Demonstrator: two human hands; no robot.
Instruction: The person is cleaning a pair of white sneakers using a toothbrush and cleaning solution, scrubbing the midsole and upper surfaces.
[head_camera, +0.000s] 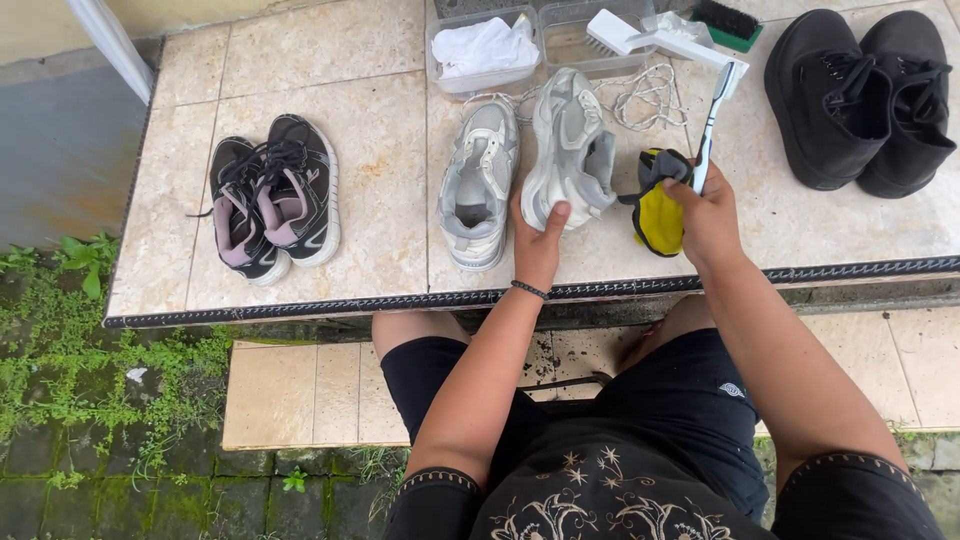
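Head view: left hand (537, 243) clasps the grey sneaker (572, 150)'s heel; right hand (706, 215) fists around a toothbrush (714, 115).

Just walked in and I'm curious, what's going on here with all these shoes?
A person sits at a tiled ledge. Their left hand grips the heel of a grey-white sneaker tipped on its side, beside its mate. The right hand holds a toothbrush and a yellow-black cloth. Loose laces, two clear tubs, brushes, black-pink trainers and black boots lie around.
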